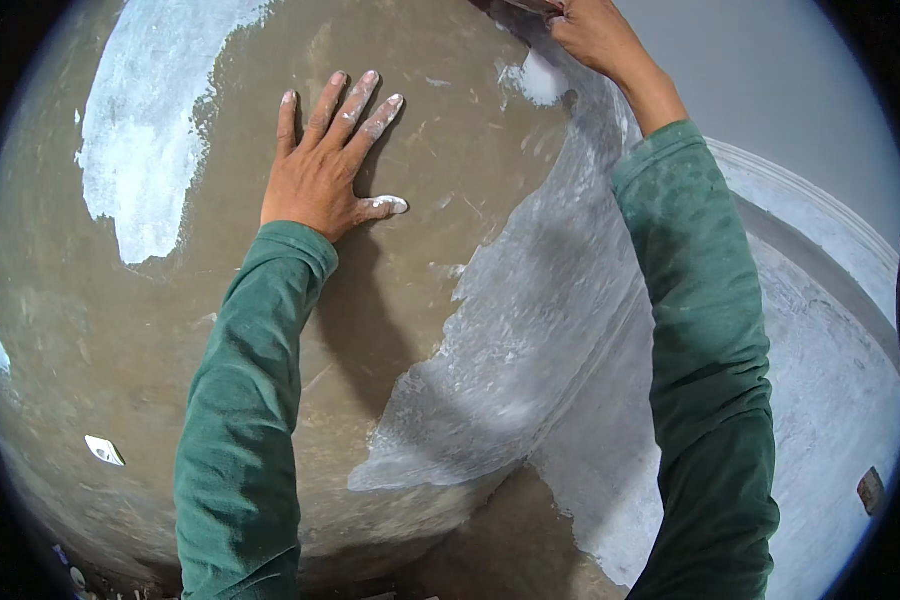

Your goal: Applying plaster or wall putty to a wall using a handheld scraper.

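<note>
My left hand [320,180] lies flat with fingers spread on a brownish plastered wall [240,330]; white smears mark its fingertips and thumb. Up at the top edge, my right hand [592,35] is closed around a dark flat tool [515,8], most of which is cut off by the picture's edge, so its kind does not show. Just below that hand, a thick white dab of plaster [542,80] sticks to the wall. A whitish-grey skim coat [510,320] spreads from there down to the lower middle, left of my right forearm.
Another white coated patch [155,120] is at upper left. A small white plate with an opening [104,451] sits low on the wall. On the right are a pale coated wall [820,400], a ridged moulding [820,190] and a dark wall opening [871,491]. Small items lie at bottom left.
</note>
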`<state>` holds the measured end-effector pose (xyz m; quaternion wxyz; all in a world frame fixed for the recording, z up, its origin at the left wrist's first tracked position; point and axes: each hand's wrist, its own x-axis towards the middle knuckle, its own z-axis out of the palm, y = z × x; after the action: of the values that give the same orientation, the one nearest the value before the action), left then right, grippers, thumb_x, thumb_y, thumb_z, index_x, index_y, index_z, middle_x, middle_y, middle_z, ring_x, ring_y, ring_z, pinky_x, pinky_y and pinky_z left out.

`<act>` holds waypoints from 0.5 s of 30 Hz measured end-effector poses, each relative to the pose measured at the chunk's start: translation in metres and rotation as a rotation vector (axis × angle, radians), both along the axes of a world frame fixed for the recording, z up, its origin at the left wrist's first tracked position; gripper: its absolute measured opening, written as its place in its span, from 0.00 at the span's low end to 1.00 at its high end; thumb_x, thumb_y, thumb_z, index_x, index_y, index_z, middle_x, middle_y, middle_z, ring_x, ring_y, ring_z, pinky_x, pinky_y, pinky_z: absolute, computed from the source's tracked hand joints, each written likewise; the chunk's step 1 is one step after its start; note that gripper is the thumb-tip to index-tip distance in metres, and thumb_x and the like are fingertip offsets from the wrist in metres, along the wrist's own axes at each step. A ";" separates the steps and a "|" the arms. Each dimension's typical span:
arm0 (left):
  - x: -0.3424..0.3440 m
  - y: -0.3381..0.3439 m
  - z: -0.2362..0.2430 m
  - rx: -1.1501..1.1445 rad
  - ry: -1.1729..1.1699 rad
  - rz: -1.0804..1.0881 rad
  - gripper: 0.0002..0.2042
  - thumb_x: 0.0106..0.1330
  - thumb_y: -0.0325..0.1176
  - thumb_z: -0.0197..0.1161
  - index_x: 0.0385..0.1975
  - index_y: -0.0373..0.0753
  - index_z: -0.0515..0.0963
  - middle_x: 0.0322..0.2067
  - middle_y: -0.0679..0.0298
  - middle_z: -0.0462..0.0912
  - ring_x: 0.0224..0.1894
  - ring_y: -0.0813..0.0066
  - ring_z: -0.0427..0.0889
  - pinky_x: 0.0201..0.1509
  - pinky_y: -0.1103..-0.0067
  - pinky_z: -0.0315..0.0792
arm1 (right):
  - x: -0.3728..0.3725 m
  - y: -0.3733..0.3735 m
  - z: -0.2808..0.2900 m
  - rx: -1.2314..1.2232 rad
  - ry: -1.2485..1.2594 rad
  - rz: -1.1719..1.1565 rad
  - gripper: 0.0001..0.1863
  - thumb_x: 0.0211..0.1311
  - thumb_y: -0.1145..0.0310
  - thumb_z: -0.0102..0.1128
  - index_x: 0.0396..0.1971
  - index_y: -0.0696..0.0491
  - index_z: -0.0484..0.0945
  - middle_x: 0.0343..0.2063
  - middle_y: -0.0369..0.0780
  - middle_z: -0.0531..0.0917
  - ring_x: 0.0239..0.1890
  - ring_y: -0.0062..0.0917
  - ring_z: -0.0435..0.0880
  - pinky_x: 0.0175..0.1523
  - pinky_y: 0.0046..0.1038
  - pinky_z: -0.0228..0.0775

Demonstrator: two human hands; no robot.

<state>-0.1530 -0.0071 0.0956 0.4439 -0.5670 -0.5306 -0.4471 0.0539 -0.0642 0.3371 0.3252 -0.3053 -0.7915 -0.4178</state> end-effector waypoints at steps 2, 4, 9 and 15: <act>-0.002 0.002 -0.001 0.059 0.008 0.003 0.58 0.39 0.72 0.70 0.75 0.69 0.50 0.77 0.78 0.49 0.79 0.69 0.44 0.82 0.53 0.38 | 0.014 0.007 -0.006 0.004 -0.028 0.021 0.15 0.63 0.71 0.55 0.46 0.56 0.85 0.40 0.49 0.89 0.39 0.38 0.87 0.48 0.36 0.75; -0.003 0.007 -0.002 0.080 0.014 -0.019 0.57 0.39 0.71 0.70 0.75 0.69 0.51 0.77 0.78 0.49 0.79 0.69 0.45 0.82 0.53 0.39 | 0.034 0.015 -0.009 0.012 -0.051 -0.029 0.15 0.62 0.72 0.57 0.47 0.56 0.85 0.42 0.49 0.88 0.40 0.39 0.87 0.49 0.37 0.75; -0.001 0.005 -0.001 0.067 0.006 0.000 0.57 0.38 0.71 0.71 0.75 0.71 0.51 0.77 0.79 0.49 0.79 0.70 0.44 0.82 0.53 0.38 | 0.093 0.057 -0.032 0.221 -0.101 0.018 0.23 0.50 0.76 0.52 0.48 0.53 0.84 0.40 0.51 0.86 0.42 0.50 0.84 0.50 0.41 0.74; -0.001 0.008 -0.002 0.077 0.017 0.005 0.60 0.33 0.72 0.69 0.75 0.69 0.52 0.77 0.77 0.49 0.79 0.69 0.45 0.82 0.53 0.37 | 0.139 0.064 -0.080 0.138 -0.047 -0.019 0.27 0.47 0.82 0.49 0.49 0.53 0.84 0.44 0.51 0.86 0.45 0.50 0.83 0.52 0.40 0.75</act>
<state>-0.1543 0.0012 0.0939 0.4710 -0.5519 -0.5105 -0.4614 0.1933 -0.0001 0.2572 0.3226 -0.2797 -0.7653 -0.4816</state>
